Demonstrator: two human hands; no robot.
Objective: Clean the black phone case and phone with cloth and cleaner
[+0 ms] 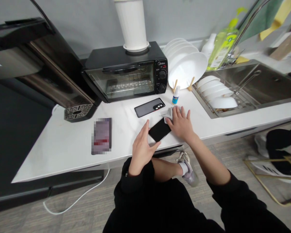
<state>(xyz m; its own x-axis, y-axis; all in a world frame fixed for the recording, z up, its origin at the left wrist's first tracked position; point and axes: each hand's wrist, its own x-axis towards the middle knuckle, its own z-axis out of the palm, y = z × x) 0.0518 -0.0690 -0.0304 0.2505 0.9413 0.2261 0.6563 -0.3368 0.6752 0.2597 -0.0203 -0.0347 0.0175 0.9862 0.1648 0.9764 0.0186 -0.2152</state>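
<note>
A black phone [160, 130] lies screen up on the white counter, between my two hands. My left hand [142, 147] is at its left side, thumb and fingers apart around the phone's near left edges. My right hand [181, 123] rests flat at the phone's right end, over a thin whitish cloth or wipe [168, 114]; its fingers are spread. Behind the phone lies a phone case [149, 107] with a dark rim and a camera cutout. A small spray bottle [176, 95] with a blue label stands upright beyond my right hand.
A pixelated flat item [102, 136] lies on the counter [63, 142] at left. A black toaster oven [126, 77] bearing a white pot stands behind. White plates [188, 69], a sink [269, 87] with bowls, and soap bottles are right; a dark machine [55, 64] stands left.
</note>
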